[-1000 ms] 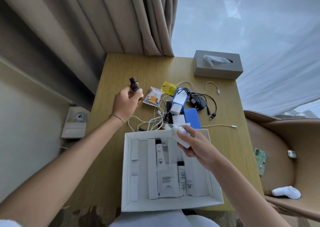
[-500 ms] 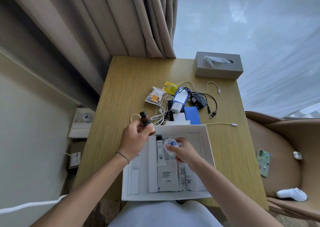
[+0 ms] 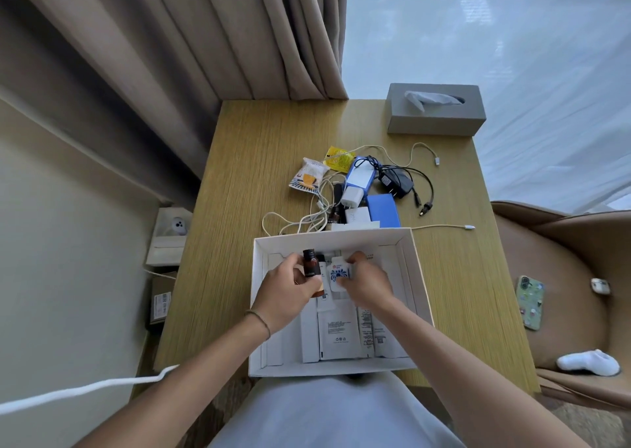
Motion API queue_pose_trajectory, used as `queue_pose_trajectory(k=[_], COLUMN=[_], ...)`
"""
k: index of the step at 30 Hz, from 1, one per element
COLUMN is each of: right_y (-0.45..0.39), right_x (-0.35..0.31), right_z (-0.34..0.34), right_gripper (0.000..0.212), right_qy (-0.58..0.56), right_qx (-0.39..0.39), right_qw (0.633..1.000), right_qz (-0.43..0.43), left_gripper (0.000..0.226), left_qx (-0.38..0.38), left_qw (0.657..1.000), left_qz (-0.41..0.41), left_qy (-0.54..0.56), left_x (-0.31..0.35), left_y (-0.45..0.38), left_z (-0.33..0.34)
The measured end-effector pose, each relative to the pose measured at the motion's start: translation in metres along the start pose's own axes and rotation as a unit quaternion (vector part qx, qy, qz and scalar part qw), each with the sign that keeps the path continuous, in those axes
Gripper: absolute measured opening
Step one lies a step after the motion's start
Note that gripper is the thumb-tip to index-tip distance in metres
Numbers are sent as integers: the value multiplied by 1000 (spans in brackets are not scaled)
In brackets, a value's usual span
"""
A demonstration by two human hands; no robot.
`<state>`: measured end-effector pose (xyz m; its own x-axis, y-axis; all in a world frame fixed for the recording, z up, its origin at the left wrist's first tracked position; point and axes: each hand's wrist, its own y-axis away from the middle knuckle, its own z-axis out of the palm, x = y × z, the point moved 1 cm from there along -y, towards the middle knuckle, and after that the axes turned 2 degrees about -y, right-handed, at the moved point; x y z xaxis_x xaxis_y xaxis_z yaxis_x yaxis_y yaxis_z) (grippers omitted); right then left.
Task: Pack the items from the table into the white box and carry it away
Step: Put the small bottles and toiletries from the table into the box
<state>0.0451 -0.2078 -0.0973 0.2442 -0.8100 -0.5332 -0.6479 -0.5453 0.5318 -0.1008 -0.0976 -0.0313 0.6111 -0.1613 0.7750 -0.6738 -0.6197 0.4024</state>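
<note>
While both hands were inside it, the open white cardboard box (image 3: 415, 277) stood on the near part of the light wooden table (image 3: 239, 236), its front wall at the table's near edge. A brown padded armchair (image 3: 577, 277) was beside the table on the right, and a phone in a patterned green case (image 3: 530, 307) lay on its seat. At the far right corner of the table stood a grey tissue box (image 3: 435, 114). Just behind the white box lay a heap of white and black cables (image 3: 307, 222) with a flat blue case (image 3: 384, 210), a white charger plug (image 3: 351, 196), a white snack packet (image 3: 307, 176) and a small yellow sachet (image 3: 338, 157). Flat white sachets and tubes (image 3: 336, 335) lay on the floor of the box. The left hand (image 3: 283, 297) grasped a small dark brown bottle with a black cap (image 3: 310, 265), held nearly upright over the far part of the box. The right hand (image 3: 365, 285) pinched a small white packet with a blue pattern (image 3: 338, 273), touching the bottle's side or just beside it; I cannot tell which.
</note>
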Motion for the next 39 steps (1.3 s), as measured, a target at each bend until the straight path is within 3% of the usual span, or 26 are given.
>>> queue_pose_trajectory(k=[6, 12, 21, 26, 33, 39], right_y=[14, 40, 64, 67, 59, 44], right_x=[-6, -2, 5, 6, 2, -9], right_z=[-35, -66, -84, -89, -100, -126], right_gripper=[42, 31, 30, 28, 24, 24], right_qy=[-40, -176, -259, -279, -299, -305], right_qx=[39, 19, -16, -13, 14, 64], right_qw=[998, 984, 965, 959, 954, 949], right_qz=[-12, 12, 46, 46, 2, -51], left_gripper=[24, 10, 28, 24, 17, 20], left_qx=[-36, -42, -62, -65, -86, -51], left_qw=[997, 993, 961, 956, 964, 962], left_qz=[-1, -8, -59, -71, -10, 84], left_qy=[-70, -109, -262, -278, -253, -254], left_x=[-1, 17, 41, 45, 53, 71], left_y=[-8, -32, -67, -75, -55, -29], left_z=[21, 55, 90, 87, 75, 51])
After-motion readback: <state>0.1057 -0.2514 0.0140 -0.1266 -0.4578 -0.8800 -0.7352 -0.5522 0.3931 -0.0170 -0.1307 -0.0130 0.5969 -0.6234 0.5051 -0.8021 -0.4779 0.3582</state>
